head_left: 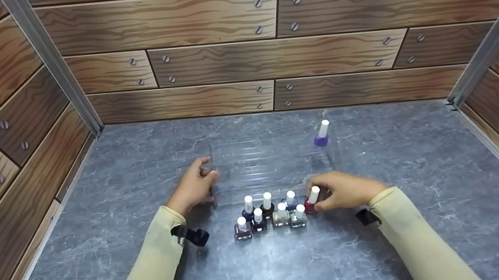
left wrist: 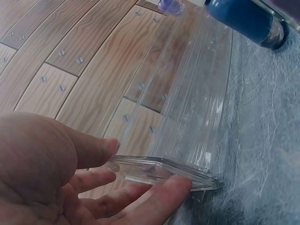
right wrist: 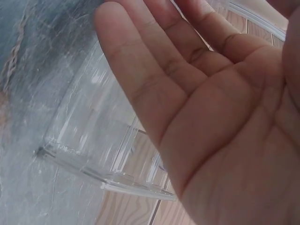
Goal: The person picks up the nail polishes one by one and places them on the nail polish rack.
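Note:
A clear plastic tiered rack [head_left: 252,167] stands on the table, its ridged steps showing faintly. My left hand [head_left: 194,185] grips the rack's left end panel; in the left wrist view the thumb is at its upper edge and the fingers are along its outer face. My right hand [head_left: 345,189] pinches a red nail polish bottle [head_left: 309,205] with a white cap, at the right of a cluster of bottles. In the right wrist view the palm and long fingers hide that bottle. A purple nail polish bottle [head_left: 321,140] stands at the rack's back right.
Several white-capped nail polish bottles stand before the rack, including a dark maroon bottle [head_left: 243,232], a black bottle [head_left: 268,209] and a pale glitter bottle [head_left: 281,218]. A blue bottle [left wrist: 243,21] shows close up. Wood-patterned panels [head_left: 214,65] enclose the grey marbled table [head_left: 419,164].

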Tool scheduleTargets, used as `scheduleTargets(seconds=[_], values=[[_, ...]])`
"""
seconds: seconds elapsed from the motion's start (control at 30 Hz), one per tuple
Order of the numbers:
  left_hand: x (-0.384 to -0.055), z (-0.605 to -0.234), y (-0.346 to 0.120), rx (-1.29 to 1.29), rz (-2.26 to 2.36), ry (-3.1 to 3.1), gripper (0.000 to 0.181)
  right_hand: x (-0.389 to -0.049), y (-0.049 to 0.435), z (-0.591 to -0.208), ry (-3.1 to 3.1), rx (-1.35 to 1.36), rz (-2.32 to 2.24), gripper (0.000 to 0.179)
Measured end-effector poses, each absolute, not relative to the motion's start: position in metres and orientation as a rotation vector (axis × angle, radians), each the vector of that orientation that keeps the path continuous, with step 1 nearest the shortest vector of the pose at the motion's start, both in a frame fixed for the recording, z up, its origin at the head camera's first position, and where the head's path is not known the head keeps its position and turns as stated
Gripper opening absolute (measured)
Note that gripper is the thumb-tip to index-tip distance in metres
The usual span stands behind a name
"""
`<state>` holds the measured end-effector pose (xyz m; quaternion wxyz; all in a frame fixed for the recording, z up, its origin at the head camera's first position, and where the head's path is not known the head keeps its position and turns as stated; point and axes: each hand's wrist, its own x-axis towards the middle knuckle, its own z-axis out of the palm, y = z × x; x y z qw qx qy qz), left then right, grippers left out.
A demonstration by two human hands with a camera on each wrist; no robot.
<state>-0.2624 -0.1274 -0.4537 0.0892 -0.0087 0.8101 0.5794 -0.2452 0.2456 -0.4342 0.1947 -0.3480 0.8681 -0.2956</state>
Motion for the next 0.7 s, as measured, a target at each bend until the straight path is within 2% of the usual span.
scheduleTargets(seconds=[0.7], values=[[-0.2624, -0.4550, -0.1276, -0.024, 1.735, 2.419, 0.052, -0.2451, 0.2429, -0.4359, 2.419, -0.993, -0.856, 0.017]])
